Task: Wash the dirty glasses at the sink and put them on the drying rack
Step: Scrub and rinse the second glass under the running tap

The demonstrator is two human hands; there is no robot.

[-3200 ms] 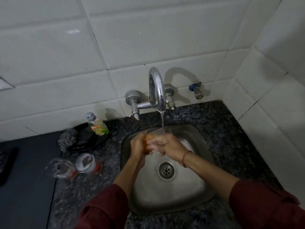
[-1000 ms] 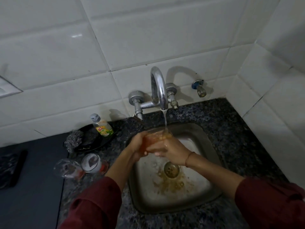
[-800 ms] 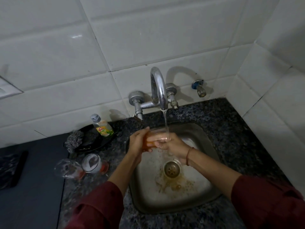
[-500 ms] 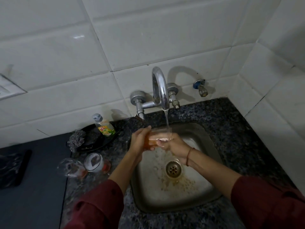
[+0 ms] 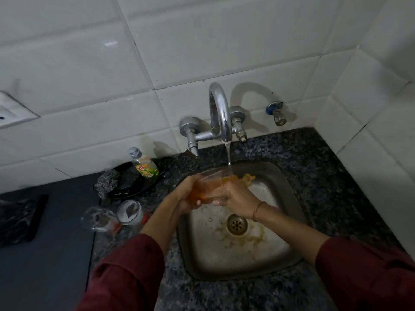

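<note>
Granite counter (image 5: 325, 176), steel sink (image 5: 289, 182) set into it; orange residue is seen round the drain. Water is run from the tap (image 5: 219, 108) onto the rim of the glass (image 5: 211, 187), held over the basin, orange liquid inside. It is gripped by the left hand (image 5: 186, 196), fingers curled round the base, and by the right hand (image 5: 240, 196), wrapped round the side. A clear glass (image 5: 96, 218) and a cloudy glass (image 5: 130, 212) are left on the counter, left of the sink.

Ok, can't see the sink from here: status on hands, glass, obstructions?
Left hand, right hand both grip the glass under running tap. Orange water spilling over. Nothing in the way; clear glass and white-stained glass wait on counter.
</note>
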